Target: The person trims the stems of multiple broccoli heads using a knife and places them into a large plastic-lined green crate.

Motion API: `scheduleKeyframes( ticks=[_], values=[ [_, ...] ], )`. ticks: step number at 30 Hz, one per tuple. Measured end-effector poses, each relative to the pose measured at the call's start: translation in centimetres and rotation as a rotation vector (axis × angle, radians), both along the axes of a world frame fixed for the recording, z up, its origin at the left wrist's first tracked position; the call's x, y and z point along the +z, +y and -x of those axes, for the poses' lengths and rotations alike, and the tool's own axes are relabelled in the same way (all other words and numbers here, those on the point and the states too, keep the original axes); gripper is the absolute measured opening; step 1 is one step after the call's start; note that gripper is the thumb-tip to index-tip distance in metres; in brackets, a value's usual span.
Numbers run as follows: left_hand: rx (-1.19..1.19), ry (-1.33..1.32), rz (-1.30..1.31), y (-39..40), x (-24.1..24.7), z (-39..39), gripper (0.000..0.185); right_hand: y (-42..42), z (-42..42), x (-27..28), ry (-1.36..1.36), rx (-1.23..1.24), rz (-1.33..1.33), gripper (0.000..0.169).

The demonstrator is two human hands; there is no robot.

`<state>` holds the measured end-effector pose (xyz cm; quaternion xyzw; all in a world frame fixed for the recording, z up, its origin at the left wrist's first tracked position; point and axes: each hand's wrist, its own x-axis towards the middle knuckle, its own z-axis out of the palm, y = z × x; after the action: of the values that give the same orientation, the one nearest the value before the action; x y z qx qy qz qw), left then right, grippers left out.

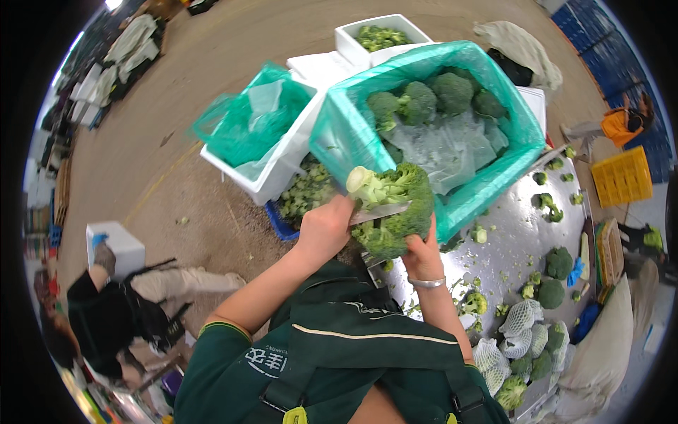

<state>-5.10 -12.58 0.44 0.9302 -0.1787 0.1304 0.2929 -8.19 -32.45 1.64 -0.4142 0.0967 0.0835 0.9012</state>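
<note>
My left hand [326,228] grips a knife [382,213], its blade lying across the side stems of a large broccoli head [408,185]. The pale cut stalk points up and to the left. My right hand [425,257], with a silver bracelet at the wrist, holds that head from its lower right side; some fingers are hidden behind it. Just beyond is a big box lined with green plastic film [349,140], where several broccoli heads [451,94] sit around a translucent sheet [445,146]. Below my left hand's far side, broccoli trimmings [307,191] fill a blue crate [282,225].
A metal worktable [511,228] on the right bears broccoli pieces and net-wrapped heads [522,328]. Left of the lined box stands a white foam box [270,172]; a smaller one [352,47] holds florets. A person [106,312] carries a foam box at left; another [619,127] is far right.
</note>
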Motion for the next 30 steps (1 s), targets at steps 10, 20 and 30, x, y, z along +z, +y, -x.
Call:
scheduleKeyframes(
  ticks=[10,20,30],
  values=[
    [0.402,0.415,0.125,4.6,-9.7,5.1,0.036,6.1,0.7,-10.3,0.228,0.197,-0.035,0.054],
    [0.988,0.484,1.531,14.6,-16.3,-0.5,0.041,8.7,-5.4,-17.4,0.527,0.154,0.177,0.046],
    [0.898,1.543,1.811,13.7,-30.7,17.7,0.034,15.2,-6.2,-41.8,0.822,0.519,0.701,0.034]
  ],
)
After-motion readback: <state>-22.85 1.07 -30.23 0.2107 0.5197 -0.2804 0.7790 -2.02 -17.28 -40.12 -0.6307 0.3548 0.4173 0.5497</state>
